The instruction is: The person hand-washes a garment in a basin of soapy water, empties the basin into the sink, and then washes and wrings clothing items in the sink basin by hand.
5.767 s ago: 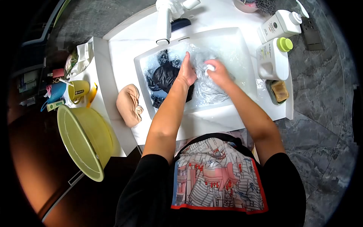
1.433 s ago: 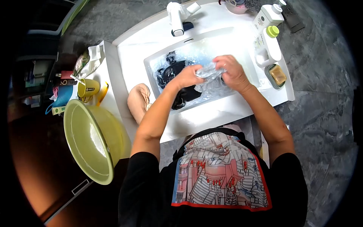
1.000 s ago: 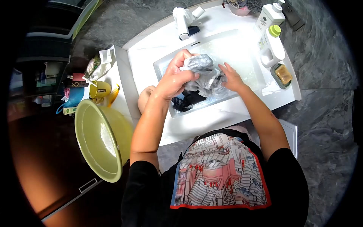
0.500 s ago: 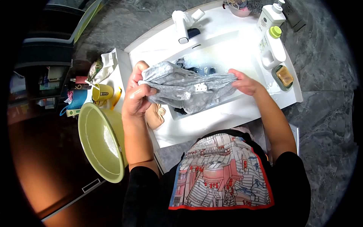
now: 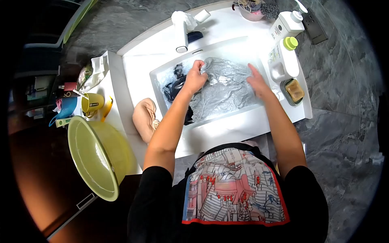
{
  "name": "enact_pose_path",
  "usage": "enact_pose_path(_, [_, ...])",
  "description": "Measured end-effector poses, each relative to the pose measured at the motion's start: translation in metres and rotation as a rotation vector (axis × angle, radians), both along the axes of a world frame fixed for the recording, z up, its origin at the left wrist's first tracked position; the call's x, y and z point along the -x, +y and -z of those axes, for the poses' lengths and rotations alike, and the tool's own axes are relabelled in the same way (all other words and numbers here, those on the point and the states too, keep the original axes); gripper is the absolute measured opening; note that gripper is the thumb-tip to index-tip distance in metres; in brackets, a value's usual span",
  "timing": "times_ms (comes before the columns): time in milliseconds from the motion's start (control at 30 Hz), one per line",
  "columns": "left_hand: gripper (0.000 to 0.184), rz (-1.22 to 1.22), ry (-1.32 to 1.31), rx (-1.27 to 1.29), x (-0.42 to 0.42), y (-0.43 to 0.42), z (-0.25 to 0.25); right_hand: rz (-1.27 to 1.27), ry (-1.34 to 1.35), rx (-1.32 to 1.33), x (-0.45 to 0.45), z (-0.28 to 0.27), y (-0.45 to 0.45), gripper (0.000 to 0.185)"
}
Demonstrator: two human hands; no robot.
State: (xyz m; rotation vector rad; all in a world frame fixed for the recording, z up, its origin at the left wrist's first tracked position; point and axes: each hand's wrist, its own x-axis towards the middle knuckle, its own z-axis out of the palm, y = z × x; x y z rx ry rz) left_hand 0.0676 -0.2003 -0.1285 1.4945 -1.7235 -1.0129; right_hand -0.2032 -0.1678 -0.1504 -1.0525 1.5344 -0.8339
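Note:
A wet grey cloth [image 5: 225, 91] lies spread out in the water of the white sink [image 5: 210, 121]. My left hand [image 5: 196, 77] is closed on the cloth's upper left edge. At the cloth's right edge is my right hand [image 5: 256, 81], its fingers apart and touching or just beside the fabric. Dark garments [image 5: 174, 87] sit in the water on the sink's left side, partly under the grey cloth and behind my left forearm.
A beige cloth bundle [image 5: 144, 117] rests left of the sink, near a large green basin [image 5: 115, 162]. The faucet [image 5: 181, 34] stands behind. White bottles [image 5: 287, 26] and a soap dish with soap [image 5: 294, 90] are right. A yellow cup [image 5: 93, 102] stands on the left ledge.
The grey cloth, stretched above the sink between both hands half a second ago, has been lowered and spread in the water. My right hand has loosened from its edge.

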Motion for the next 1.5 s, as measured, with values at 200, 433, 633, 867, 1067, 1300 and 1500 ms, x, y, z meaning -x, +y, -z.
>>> enact_pose_path(200, [0.045,0.142,-0.573,-0.141,0.021,0.009,0.057,-0.482,0.651,0.005,-0.032,0.018,0.003,0.058])
enact_pose_path(433, [0.063,-0.394,0.592,-0.780,0.017,0.004,0.060,0.387,-0.267,-0.359,-0.059,0.082,-0.024,0.044])
enact_pose_path(633, [0.071,-0.333,1.148,-1.082,0.024,0.009,0.016,-0.264,0.024,0.496,-0.131,-0.004,0.032,0.029])
enact_pose_path(867, [0.029,-0.106,0.798,-0.462,0.041,0.047,0.044,-0.341,0.372,0.787,-0.135,-0.044,0.021,0.016])
enact_pose_path(1067, [0.027,-0.403,1.376,-0.958,0.066,0.031,0.031,-0.110,0.497,0.246,-0.100,-0.013,-0.033,0.030])
enact_pose_path(1300, [0.054,-0.417,0.296,-0.503,0.052,0.015,0.006,0.122,0.336,0.099,-0.056,0.009,-0.039,0.046])
enact_pose_path(1500, [0.054,0.128,-0.599,-0.062,0.036,0.028,0.074,-0.405,0.896,0.441,-0.046,0.057,-0.003,0.041])
